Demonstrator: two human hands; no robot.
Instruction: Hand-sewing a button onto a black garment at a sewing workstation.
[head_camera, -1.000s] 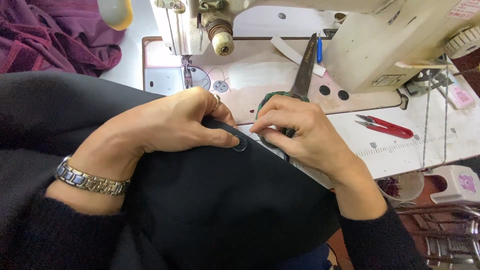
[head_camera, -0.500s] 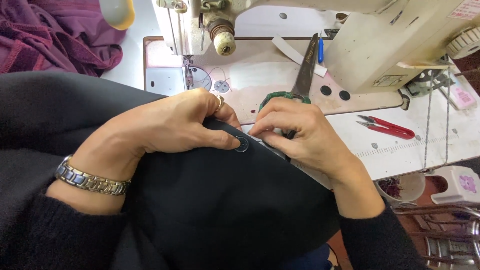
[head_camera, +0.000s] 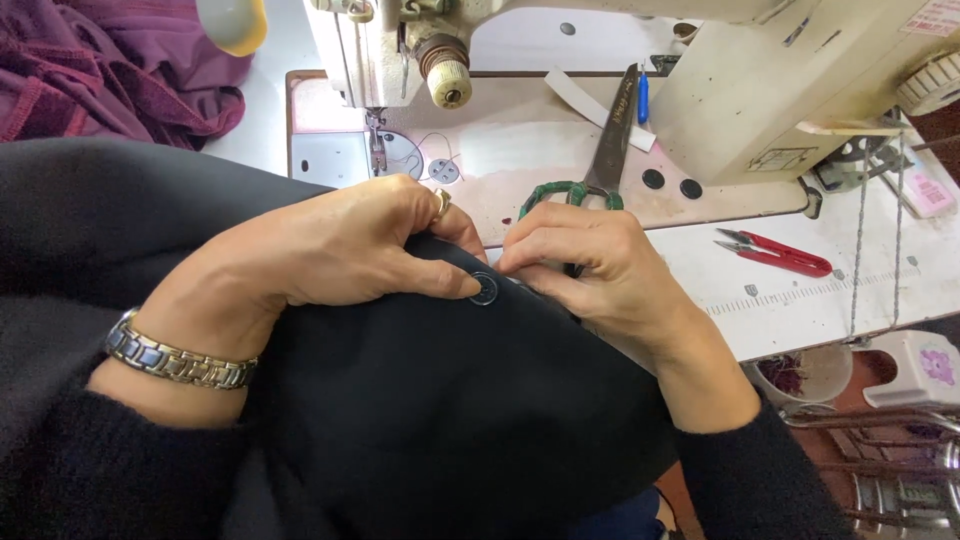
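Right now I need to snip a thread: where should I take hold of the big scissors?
Probably by the green handle loops, coming from the near side. The large scissors lie flat, blades pointing away under the sewing machine, loops nearest the right hand.

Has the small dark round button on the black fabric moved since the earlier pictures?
No. The small dark round button keeps about the same place below the large green-handled scissors on the sewing machine bed.
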